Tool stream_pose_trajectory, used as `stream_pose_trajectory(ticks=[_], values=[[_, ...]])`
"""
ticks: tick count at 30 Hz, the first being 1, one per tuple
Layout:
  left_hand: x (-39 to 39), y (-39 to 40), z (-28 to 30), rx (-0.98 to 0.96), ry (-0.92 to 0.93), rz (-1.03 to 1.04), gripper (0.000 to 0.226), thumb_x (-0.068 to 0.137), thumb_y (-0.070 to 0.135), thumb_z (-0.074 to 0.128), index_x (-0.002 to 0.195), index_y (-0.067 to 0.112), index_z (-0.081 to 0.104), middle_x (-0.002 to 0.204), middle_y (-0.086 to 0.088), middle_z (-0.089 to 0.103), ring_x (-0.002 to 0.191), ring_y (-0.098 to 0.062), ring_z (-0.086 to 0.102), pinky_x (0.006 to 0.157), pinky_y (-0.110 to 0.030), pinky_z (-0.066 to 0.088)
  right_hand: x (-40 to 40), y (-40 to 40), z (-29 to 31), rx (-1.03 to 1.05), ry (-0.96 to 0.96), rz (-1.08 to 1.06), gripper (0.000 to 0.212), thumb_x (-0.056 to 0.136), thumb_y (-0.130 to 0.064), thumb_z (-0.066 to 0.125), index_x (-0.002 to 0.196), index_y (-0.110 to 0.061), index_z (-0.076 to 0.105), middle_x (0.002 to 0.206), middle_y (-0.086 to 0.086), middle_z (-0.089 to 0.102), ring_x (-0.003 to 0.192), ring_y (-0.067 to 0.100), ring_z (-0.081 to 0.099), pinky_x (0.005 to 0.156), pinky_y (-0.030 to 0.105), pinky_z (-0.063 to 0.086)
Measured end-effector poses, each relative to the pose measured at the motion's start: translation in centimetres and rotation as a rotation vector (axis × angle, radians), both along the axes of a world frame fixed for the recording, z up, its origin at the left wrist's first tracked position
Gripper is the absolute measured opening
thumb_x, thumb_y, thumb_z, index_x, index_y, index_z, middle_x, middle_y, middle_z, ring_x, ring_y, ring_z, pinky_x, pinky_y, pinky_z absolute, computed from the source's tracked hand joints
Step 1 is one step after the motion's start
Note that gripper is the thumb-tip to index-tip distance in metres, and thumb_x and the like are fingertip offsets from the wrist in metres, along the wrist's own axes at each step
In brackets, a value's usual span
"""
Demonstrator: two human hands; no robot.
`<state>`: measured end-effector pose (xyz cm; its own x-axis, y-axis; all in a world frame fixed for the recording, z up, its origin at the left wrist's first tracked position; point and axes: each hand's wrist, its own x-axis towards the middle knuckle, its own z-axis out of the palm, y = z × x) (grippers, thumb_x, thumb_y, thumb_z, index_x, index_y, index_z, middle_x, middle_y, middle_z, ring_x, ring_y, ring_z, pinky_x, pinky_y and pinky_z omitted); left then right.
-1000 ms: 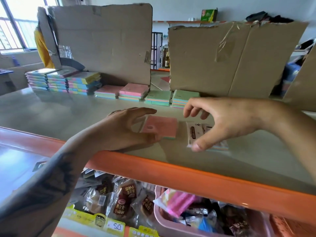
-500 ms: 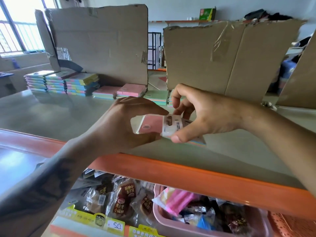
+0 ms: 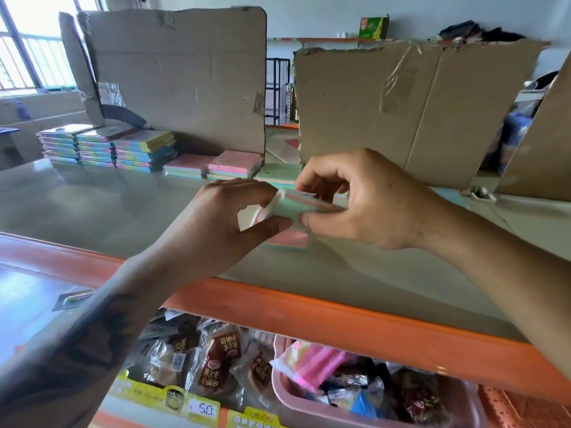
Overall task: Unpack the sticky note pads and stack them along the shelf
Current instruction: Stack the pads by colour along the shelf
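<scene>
From the head view, both hands meet above the shelf (image 3: 92, 208), holding one sticky note pad (image 3: 304, 206) between them: it shows a mint-green face with a pink edge, and a white scrap of wrapper (image 3: 258, 211) peels off at its left end. The left hand (image 3: 216, 223) pinches that wrapper end between thumb and fingers; the right hand (image 3: 364, 202) grips the pad's right end, thumb below and fingers curled over the top. Directly under the held pad a second pad (image 3: 290, 240), pink on top with a pale green layer beneath, lies flat on the shelf. Along the back, against upright cardboard sheets (image 3: 185, 78), run the stacked pads (image 3: 108, 148) in tall multicoloured piles at the left, then lower pink piles (image 3: 233, 163) toward the middle. The grey shelf surface lies bare to the left of the hands and to their right, ending in an orange front lip (image 3: 340, 316). Below it sit packaged snacks (image 3: 216, 362) and a pink basket (image 3: 296, 406).
</scene>
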<state>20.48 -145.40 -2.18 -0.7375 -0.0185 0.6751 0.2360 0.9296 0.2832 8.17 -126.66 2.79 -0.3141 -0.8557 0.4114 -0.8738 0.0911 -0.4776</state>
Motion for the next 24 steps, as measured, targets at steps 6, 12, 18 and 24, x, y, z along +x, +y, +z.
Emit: stream_pose_trajectory(ticks=[6,12,18,24], values=[[0.0,-0.5,0.2,0.262,-0.043,0.051,0.031,0.083,0.053,0.071,0.098,0.026,0.075,0.094,0.017,0.074,0.089,-0.005,0.069,0.081,-0.033,0.052,-0.9,-0.1,-0.1,-0.184,-0.262,0.050,0.016,0.076,-0.025,0.079,0.082,-0.020,0.065,0.074,-0.005,0.071,0.061,0.006,0.060,0.058,0.028,0.045],[-0.4,-1.1,0.3,0.495,-0.070,-0.066,0.024,0.081,0.040,0.076,0.096,0.021,0.076,0.094,0.011,0.078,0.092,-0.006,0.074,0.088,-0.040,0.059,-1.5,-0.2,-0.6,-0.238,-0.259,0.012,0.046,0.070,-0.027,0.086,0.101,-0.017,0.053,0.098,0.001,0.070,0.082,0.012,0.065,0.069,0.022,0.046],[-0.6,-1.3,0.3,0.732,-0.118,-0.278,0.021,0.085,0.021,0.070,0.102,0.012,0.074,0.098,0.003,0.078,0.091,-0.009,0.072,0.083,-0.024,0.056,0.0,0.1,-0.5,-0.101,0.518,-0.001,0.063,0.071,-0.061,0.076,0.117,-0.025,0.053,0.144,-0.005,0.050,0.128,0.023,0.047,0.099,0.049,0.041],[-0.6,-0.6,0.5,0.725,-0.159,-0.348,0.011,0.087,0.014,0.065,0.095,0.011,0.072,0.085,0.009,0.076,0.081,-0.001,0.068,0.073,-0.015,0.052,-0.6,0.1,-0.4,-0.031,0.663,-0.011,0.056,0.073,-0.065,0.067,0.115,-0.029,0.058,0.129,-0.005,0.058,0.120,0.023,0.052,0.098,0.048,0.034]])
